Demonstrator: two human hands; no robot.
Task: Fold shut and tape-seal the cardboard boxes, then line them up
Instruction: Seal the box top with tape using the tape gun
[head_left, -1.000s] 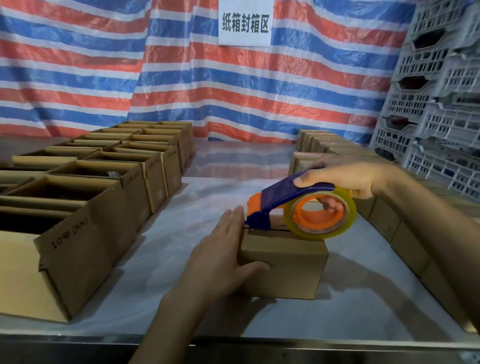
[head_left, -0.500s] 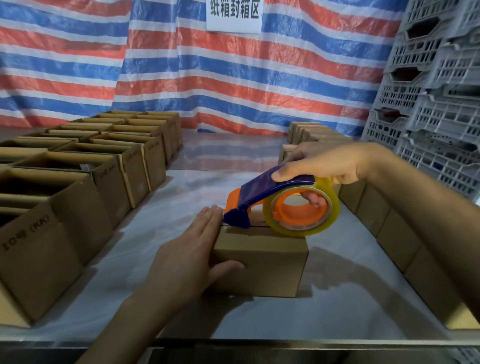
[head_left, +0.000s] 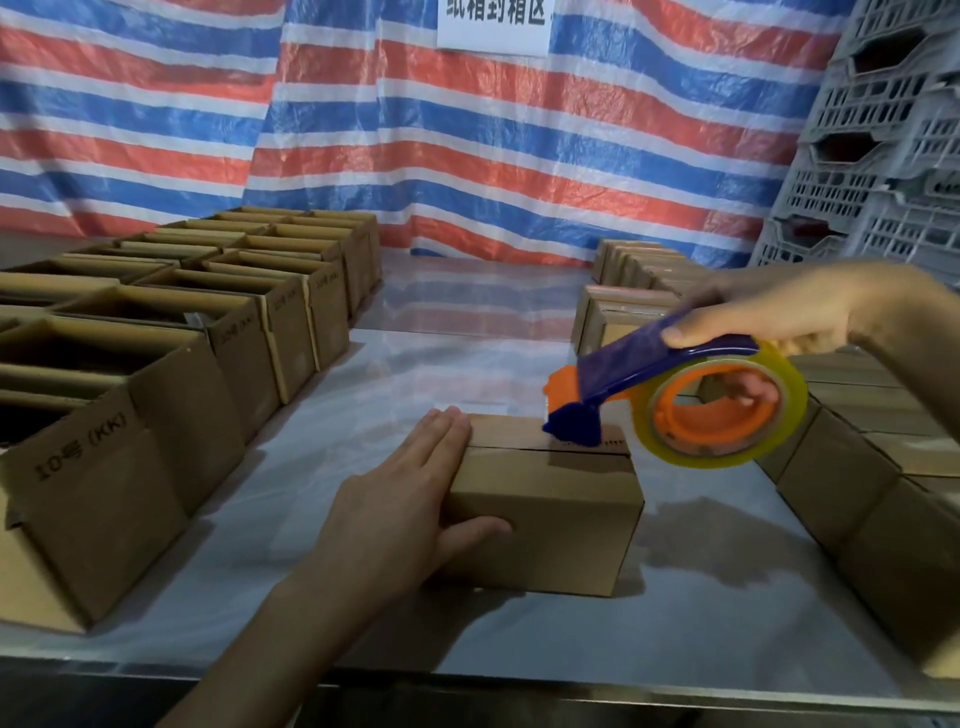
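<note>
I am in the taping step for one box (head_left: 561, 525). It stands on the table (head_left: 457, 374) in front of me, between the open boxes (head_left: 171, 374) at my left and the shut boxes (head_left: 852, 499) at my right. Its top flaps are folded down and meet in a seam (head_left: 519, 448) that runs from left to right. My left hand (head_left: 395, 514) lies flat against the left end of the box, with the fingers (head_left: 441, 431) straight and their tips at the top edge. The thumb (head_left: 478, 530) rests on the front face, so this hand presses and grips nothing. My right hand (head_left: 769, 306) is closed around the dispenser (head_left: 649, 374), thumb on the blue handle and fingers through the orange core of the roll (head_left: 779, 447). The blue nose touches the top of the box on the seam, nearer to the right end. The tape is clear, so I cannot tell how much of it already lies there. I think the next move is to pull the dispenser along the seam to the right edge, bring the tape a little down that side, then tilt the nose so the teeth cut it. For this the left hand must hold the box firm, because the pull could drag it to the right. The nose must also follow the seam, or the tape will catch only one flap.
</note>
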